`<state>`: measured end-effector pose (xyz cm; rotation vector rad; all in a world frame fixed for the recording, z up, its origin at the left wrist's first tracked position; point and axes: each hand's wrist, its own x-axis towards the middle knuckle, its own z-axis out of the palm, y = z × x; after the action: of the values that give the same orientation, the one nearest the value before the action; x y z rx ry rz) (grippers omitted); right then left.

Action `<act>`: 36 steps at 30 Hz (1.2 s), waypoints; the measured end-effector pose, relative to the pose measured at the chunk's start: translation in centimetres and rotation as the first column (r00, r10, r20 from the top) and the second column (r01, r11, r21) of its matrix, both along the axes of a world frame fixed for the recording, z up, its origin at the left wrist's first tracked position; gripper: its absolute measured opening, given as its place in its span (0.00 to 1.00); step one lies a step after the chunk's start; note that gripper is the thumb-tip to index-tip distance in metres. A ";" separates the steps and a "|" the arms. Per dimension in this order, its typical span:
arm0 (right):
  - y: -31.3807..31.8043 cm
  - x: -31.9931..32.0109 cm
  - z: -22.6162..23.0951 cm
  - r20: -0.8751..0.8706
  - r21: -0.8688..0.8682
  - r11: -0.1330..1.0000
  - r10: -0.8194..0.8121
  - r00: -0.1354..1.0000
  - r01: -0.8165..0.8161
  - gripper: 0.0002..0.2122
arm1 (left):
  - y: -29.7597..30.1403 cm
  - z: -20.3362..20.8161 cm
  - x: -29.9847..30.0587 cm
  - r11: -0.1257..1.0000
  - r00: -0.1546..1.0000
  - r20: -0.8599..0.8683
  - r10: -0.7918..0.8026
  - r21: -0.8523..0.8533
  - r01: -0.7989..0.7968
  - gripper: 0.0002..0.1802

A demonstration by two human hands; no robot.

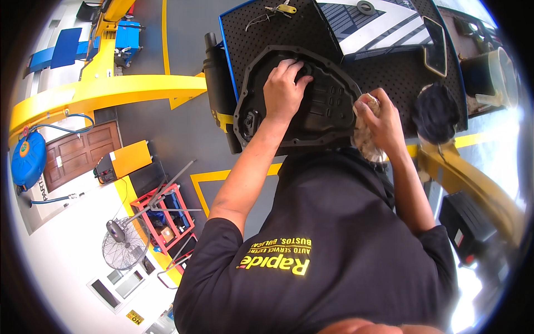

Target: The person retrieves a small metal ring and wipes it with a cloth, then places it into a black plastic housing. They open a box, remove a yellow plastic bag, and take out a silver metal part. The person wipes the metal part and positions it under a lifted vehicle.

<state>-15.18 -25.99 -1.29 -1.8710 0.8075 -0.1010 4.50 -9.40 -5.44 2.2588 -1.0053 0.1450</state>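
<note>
One black pan point(320, 119) lies on the surface point(384, 83), which is black and full of small holes, at twelve o'clock from the worker. It is dark inside, with a flanged rim dotted with bolt holes and several raised ribs across its floor. The left hand point(282, 92) reaches to the pan's twelve o'clock, fingers bent; I cannot tell whether they grip anything. The right hand point(384, 114) clutches one crumpled pale cloth point(367, 133) at three o'clock. Beyond the pan sit one white-striped box point(384, 30) at one and one phone point(435, 47) at two. Yellow lettering crosses the black shirt point(345, 222).
</note>
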 end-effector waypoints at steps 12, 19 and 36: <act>-0.2 -0.1 -0.4 0.028 0.023 1.000 0.004 1.000 -0.005 0.19 | 0.1 0.1 0.0 1.000 1.000 -0.030 -0.005 0.011 0.006 0.19; -0.1 -0.2 -0.5 0.042 0.019 1.000 0.009 0.999 -0.010 0.18 | 0.1 0.2 0.2 0.998 0.998 0.012 -0.063 0.017 0.063 0.19; 0.1 -1.0 -1.1 0.030 -0.014 1.000 0.002 1.000 -0.001 0.21 | -0.6 1.8 -0.5 0.991 0.989 0.107 -0.099 0.102 0.088 0.20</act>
<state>-16.19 -25.89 -2.40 -1.8788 0.7862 -0.1339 3.96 -10.02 -3.69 2.3072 -1.1987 0.1880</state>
